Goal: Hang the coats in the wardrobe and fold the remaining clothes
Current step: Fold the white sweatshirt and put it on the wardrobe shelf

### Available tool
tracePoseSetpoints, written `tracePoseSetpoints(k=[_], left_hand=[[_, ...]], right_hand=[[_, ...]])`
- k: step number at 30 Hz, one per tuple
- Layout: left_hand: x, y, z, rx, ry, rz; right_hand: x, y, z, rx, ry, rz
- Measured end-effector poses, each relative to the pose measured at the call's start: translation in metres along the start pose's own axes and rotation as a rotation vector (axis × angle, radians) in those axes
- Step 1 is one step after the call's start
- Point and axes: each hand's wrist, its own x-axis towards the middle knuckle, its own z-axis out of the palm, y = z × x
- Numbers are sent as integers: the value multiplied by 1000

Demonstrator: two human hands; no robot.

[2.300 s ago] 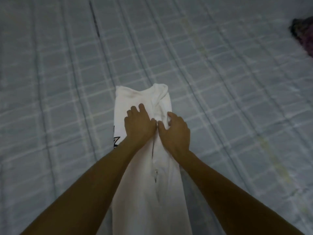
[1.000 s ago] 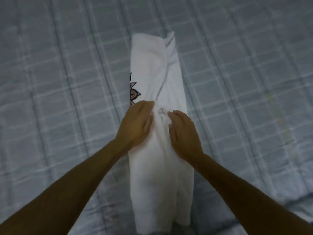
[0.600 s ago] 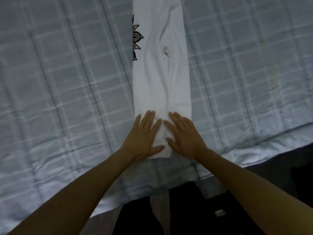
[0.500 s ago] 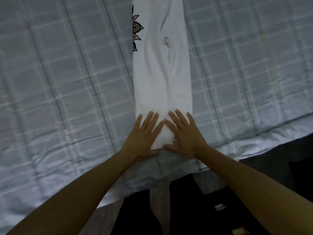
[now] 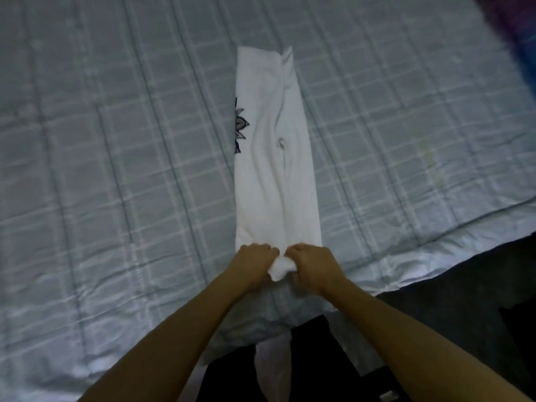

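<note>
A white garment [image 5: 275, 158] lies folded into a long narrow strip on the bed, running away from me. A dark flower-like print shows on its left edge. My left hand [image 5: 252, 261] and my right hand [image 5: 313, 264] sit side by side at the strip's near end, both with fingers curled around the bunched hem, which bulges between them. The far end of the strip lies flat.
The bed is covered by a pale blue checked quilt [image 5: 116, 169], whose near edge [image 5: 406, 268] runs just behind my hands. Dark floor lies below it at the lower right. A dark purple cloth [image 5: 519, 33] sits at the bed's far right corner.
My hands slid down the strip from its middle to its near end, pressed flat there, and now have closed on the hem and bunched it up.
</note>
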Motion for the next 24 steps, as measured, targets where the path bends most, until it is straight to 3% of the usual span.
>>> tracePoseSetpoints(k=[3,5,6,8,11,13,16,19,22,24], left_hand=[[-17,0,-35,-140,-241,78],[-18,-7,-70,-212,-241,90],[-15,-12,-91,-237,-179,77],[-5,-26,-130,-247,74,19],[11,-42,-167,-264,696,-80],[15,-43,-169,-295,963,-115],[22,-40,-126,-196,937,-93],[17,-40,-49,-43,789,-10],[13,-44,6,64,580,7],[26,-48,8,79,580,-47]], right_hand=[[-3,-11,-27,-22,-261,10],[11,-11,-61,55,-351,69],[20,-7,-80,105,-314,113],[40,0,-115,173,-72,210],[64,4,-139,206,467,314],[74,5,-134,222,647,288],[77,4,-91,118,674,151],[67,5,-27,13,443,-8],[66,16,7,-96,258,-14],[76,16,6,-115,303,12]])
